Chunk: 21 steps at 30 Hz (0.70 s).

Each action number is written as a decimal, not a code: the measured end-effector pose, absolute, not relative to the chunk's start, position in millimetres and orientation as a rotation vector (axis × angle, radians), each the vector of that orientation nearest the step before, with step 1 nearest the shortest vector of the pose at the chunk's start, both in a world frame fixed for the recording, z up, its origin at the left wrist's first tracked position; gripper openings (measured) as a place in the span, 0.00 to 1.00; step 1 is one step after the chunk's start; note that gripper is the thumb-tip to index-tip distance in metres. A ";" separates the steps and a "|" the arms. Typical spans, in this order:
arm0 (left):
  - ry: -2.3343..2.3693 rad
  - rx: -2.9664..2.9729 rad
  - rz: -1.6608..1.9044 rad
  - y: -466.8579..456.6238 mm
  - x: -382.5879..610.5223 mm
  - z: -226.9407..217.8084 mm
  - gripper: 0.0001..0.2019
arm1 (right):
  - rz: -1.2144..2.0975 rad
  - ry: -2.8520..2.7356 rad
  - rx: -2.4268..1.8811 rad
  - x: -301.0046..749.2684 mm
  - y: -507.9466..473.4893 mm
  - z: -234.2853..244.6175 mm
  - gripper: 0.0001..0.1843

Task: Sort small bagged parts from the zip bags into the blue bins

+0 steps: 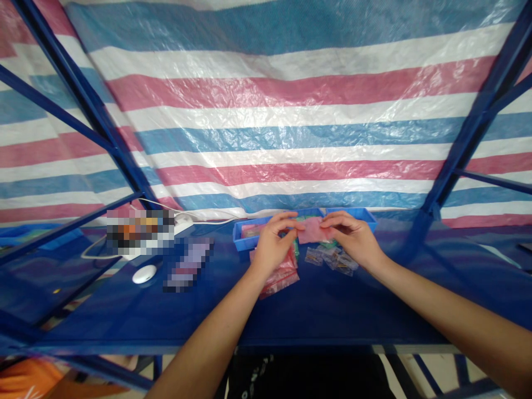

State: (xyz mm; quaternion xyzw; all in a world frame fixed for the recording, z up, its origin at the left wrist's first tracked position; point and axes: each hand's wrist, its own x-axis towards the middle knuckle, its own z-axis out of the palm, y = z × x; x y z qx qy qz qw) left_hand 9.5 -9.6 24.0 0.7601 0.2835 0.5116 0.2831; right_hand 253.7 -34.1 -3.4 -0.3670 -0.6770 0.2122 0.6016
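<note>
Between my two hands a small pink plastic bag (311,230) is held up over the table. My left hand (279,238) pinches its left edge with thumb and fingertips. On the other side my right hand (353,238) grips the right edge the same way. Under my left hand lies a pile of pink zip bags (280,280), partly hidden by the hand. Several small clear bags (332,260) with tiny metal-coloured parts lie beside my right hand. Just behind the hands stand blue bins, the left bin (245,244) holding pinkish bags and the right bin (369,218) largely covered by my hand.
A blue table (332,316) carries everything. To the left are a white oval object (144,274), a blurred phone-like object (189,266), and a white power strip (183,223) with cables. Blue metal posts (461,144) and a striped plastic sheet (291,122) enclose the back.
</note>
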 end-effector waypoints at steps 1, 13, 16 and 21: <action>0.786 2.032 1.384 -9.8 9.1 24.4 0.08 | 0.462 -1.567 -0.852 254.0 -34.0 -3.1 0.06; 0.904 1.960 1.303 -1.6 10.9 13.3 0.15 | 0.525 -1.649 -0.915 246.6 -41.0 -2.1 0.15; 0.939 1.935 1.459 0.2 8.6 15.0 0.16 | 0.469 -1.713 -0.920 244.8 -41.1 -2.8 0.15; 1.215 2.142 1.639 6.3 -7.0 25.4 0.11 | 0.438 -1.798 -0.942 243.7 -43.2 -2.2 0.13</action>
